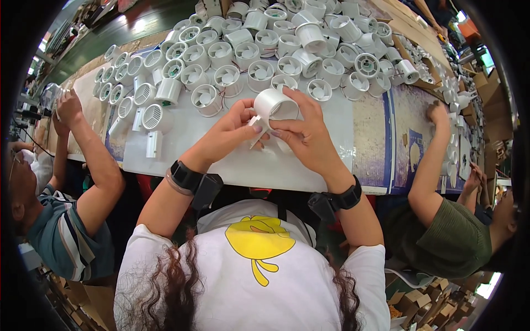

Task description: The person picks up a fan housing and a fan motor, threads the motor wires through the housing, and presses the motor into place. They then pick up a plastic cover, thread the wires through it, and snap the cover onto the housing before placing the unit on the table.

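Note:
A white cylindrical fan housing [269,103] is held above the table between my two hands, its round opening tilted toward the right. My left hand [229,129] is closed on its left side, the thumb pressing on a narrow white flap or handle piece [254,126] below the cylinder. I cannot tell whether that piece is joined to it. My right hand [312,135] grips the cylinder's right rim, with the index finger over the top and the thumb underneath. Fingers hide part of the lower side.
Many white fan units [259,71] with blades and thin wires crowd the table's far side, some stacked. At left stand housings with grilles and handles [154,144]. A person's arm [99,160] reaches in at left, another person's arm [433,149] at right. Cardboard [411,33] lies far right.

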The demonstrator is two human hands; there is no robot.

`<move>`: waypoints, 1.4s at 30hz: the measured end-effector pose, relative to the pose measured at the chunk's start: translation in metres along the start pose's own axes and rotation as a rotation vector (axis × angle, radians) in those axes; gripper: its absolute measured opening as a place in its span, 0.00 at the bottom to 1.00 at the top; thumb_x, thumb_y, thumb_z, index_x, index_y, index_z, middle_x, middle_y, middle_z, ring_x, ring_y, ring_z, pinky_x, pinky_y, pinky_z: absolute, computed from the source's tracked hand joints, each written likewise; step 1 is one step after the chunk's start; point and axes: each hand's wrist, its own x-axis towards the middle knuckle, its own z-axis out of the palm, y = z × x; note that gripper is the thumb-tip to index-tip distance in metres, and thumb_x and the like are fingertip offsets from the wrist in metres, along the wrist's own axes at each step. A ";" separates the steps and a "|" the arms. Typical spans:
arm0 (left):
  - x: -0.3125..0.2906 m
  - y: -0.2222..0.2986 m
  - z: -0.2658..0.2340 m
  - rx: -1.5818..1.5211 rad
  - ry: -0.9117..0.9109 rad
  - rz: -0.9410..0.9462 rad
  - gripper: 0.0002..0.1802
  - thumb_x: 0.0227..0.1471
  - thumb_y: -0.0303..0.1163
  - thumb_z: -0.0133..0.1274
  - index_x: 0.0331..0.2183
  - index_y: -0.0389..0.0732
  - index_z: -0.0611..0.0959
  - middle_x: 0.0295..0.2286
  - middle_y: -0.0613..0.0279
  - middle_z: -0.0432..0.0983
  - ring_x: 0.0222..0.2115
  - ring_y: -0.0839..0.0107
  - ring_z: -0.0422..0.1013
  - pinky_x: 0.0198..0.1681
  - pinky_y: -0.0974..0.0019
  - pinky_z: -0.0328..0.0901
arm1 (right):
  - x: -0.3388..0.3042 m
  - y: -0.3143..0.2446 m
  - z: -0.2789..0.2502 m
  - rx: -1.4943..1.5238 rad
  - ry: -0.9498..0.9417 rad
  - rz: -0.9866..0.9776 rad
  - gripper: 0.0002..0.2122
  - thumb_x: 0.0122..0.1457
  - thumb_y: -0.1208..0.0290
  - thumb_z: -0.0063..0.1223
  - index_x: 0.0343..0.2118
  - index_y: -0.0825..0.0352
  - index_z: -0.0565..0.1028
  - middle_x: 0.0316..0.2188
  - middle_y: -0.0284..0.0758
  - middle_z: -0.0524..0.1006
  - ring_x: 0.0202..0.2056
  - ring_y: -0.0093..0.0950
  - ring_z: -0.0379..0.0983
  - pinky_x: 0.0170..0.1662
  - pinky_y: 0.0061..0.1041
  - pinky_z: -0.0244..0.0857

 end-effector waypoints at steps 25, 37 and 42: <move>-0.003 -0.014 0.002 -0.020 -0.038 -0.002 0.35 0.58 0.27 0.47 0.61 0.43 0.49 0.41 0.63 0.69 0.37 0.77 0.68 0.36 0.71 0.66 | -0.006 0.013 -0.004 0.356 -0.068 0.164 0.10 0.52 0.77 0.57 0.38 0.61 0.81 0.59 0.37 0.63 0.56 0.36 0.60 0.53 0.31 0.62; -0.005 -0.013 0.000 0.090 -0.030 0.082 0.35 0.56 0.21 0.47 0.60 0.44 0.51 0.45 0.62 0.67 0.37 0.78 0.67 0.37 0.72 0.66 | -0.013 -0.004 0.007 0.002 0.192 0.127 0.07 0.51 0.76 0.58 0.33 0.60 0.82 0.51 0.37 0.70 0.53 0.38 0.61 0.55 0.33 0.58; -0.007 -0.023 -0.004 0.171 -0.037 0.192 0.34 0.56 0.20 0.46 0.60 0.43 0.51 0.45 0.62 0.66 0.38 0.78 0.66 0.38 0.73 0.66 | -0.009 -0.015 0.009 -0.297 0.236 -0.071 0.08 0.46 0.75 0.59 0.30 0.58 0.82 0.51 0.34 0.71 0.54 0.36 0.61 0.56 0.35 0.56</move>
